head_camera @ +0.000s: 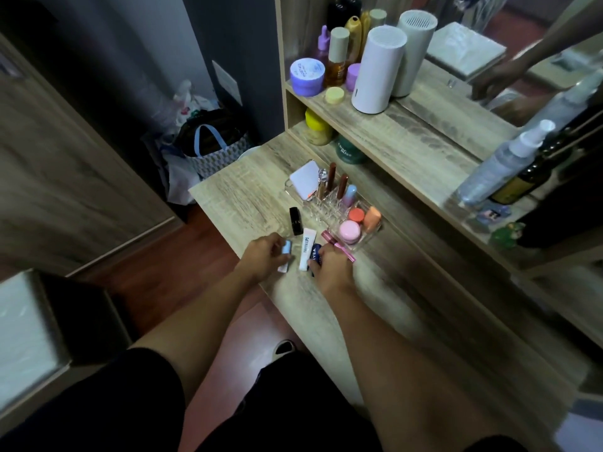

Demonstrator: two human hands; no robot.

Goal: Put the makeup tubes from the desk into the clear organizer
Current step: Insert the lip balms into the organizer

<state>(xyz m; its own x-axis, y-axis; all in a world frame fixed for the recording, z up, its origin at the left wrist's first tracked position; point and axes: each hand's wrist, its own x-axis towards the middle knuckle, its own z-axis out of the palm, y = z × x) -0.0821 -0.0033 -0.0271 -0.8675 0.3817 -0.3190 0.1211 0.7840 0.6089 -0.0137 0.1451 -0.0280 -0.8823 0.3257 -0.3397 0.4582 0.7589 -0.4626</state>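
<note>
— Where were the tubes?
— Just in front of the clear organizer on the desk. The left hand pinched a pale blue tube; the right hand gripped the dark blue Nivea tube, beside a white tube.

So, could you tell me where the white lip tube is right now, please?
In the head view, the white lip tube lies on the desk between both hands, beside the blue Nivea tube, near the clear organizer.
</note>
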